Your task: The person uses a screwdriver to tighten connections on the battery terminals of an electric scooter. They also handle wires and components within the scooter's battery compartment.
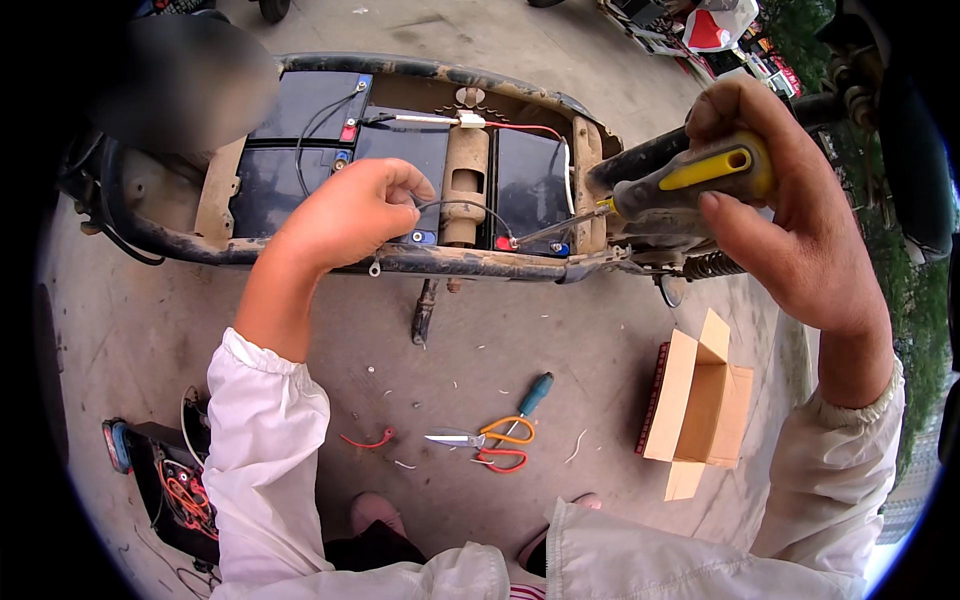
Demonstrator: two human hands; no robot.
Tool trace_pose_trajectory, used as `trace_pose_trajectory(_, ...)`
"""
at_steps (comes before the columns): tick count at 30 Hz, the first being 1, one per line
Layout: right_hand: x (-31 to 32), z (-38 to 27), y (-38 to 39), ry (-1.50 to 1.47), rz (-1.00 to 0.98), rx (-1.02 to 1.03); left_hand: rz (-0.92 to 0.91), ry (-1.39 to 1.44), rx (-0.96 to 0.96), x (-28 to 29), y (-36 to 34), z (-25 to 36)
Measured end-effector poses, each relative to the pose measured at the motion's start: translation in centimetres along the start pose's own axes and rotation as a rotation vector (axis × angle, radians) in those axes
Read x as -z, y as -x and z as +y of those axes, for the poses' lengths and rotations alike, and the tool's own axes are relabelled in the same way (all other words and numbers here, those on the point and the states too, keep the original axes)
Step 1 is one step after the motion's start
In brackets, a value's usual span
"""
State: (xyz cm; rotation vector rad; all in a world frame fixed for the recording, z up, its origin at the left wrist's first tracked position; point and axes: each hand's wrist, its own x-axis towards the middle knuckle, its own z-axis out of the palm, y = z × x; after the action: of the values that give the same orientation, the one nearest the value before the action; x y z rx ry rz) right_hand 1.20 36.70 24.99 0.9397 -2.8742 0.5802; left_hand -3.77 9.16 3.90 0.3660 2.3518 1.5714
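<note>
My right hand (810, 240) is wrapped round a screwdriver (690, 178) with a grey and yellow handle. Its shaft slants down to the left, and the tip meets the red terminal (505, 243) of the right-hand black battery (530, 175). From that terminal a thin black wire (470, 204) arcs left to my left hand (345, 215), whose thumb and fingertips pinch it above the middle battery (408, 150). A ring lug (375, 268) hangs over the frame's near edge below that hand. More black batteries (285, 185) sit to the left, joined by a black cable (303, 150).
The dirty vehicle frame (440, 262) surrounds the batteries. A white connector (470, 119) bears red and black leads. On the ground lie scissors (507, 430), a teal handle (537, 394), a red wire (370, 440) and an opened cardboard box (705, 405). A black case (170, 475) holds wires.
</note>
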Motion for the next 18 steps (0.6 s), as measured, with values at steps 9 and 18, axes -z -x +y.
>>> trace_pose_trajectory(9, 0.4, -0.7, -0.2, -0.026, -0.081, -0.085, -0.071, 0.125, 0.193, 1.4, 1.0, 1.3)
trace_pose_trajectory(18, 0.6, -1.4, -1.1, 0.17, -0.126, -0.102, 0.082, 0.251, 0.025, -2.4, -0.8, -0.8)
